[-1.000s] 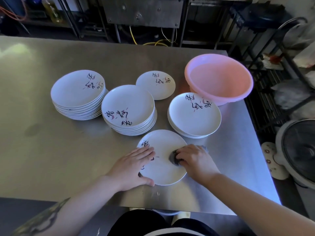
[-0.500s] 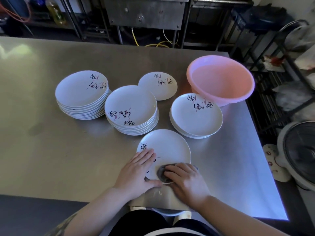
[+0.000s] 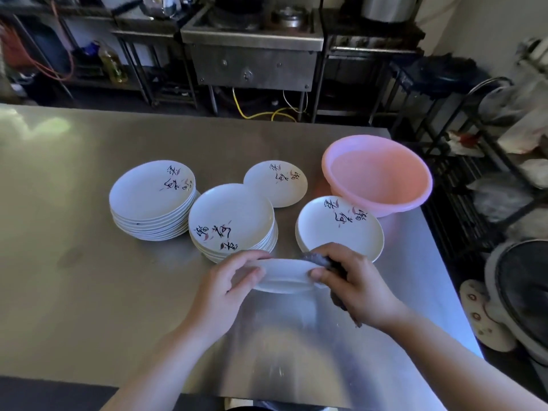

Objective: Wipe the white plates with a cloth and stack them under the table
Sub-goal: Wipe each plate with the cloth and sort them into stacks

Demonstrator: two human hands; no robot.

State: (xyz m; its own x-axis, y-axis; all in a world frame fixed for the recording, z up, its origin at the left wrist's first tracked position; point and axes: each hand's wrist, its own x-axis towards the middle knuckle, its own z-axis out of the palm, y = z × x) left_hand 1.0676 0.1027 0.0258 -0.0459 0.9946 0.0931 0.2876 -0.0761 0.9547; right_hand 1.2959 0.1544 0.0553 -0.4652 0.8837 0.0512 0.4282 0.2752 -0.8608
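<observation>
Lifted off the steel table [image 3: 89,277] since a second ago, when it lay flat under both palms; plate [image 3: 284,272] now tilted edge-on, likely being turned for its underside. Gripped at its 9 o'clock rim by left hand [image 3: 229,287], fingers curled; pinched at 3 o'clock by right hand [image 3: 353,284], with dark cloth [image 3: 318,258] bunched there. Remaining stacks [image 3: 231,221] from 10 to 1 o'clock.

Commercial kitchen; steel worktable [image 3: 89,262]; steel burner stand [image 3: 252,54] behind; plate stacks [image 3: 152,200]; pink basin [image 3: 376,176]
</observation>
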